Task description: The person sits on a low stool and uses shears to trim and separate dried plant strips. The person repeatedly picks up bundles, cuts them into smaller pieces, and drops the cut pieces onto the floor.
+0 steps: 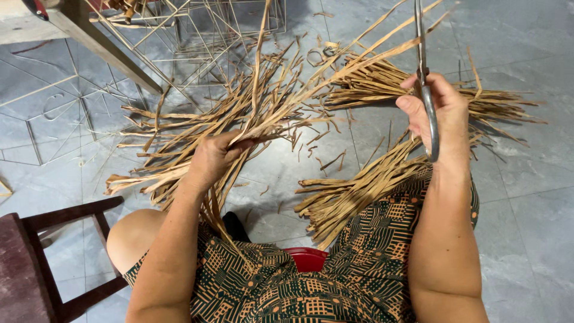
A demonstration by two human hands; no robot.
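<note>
While left hand (pixel 214 157) clenched a strip bundle (pixel 311 84), right hand (pixel 439 110) gripped scissors (pixel 426 90); blades near taut strips and fingers, so slipping risked a bad cut.

The long dry flat plant strips (pixel 269 113) are light brown and tan. The smooth stone floor tiles (pixel 526 197) are blue-grey. The long metal scissors (pixel 426 90) are shiny silver. The patterned cloth dress (pixel 359 275) is dark green with orange squares and lines. The small plastic stool (pixel 307 258) is red. The wooden chair (pixel 36 263) is dark reddish brown.
</note>
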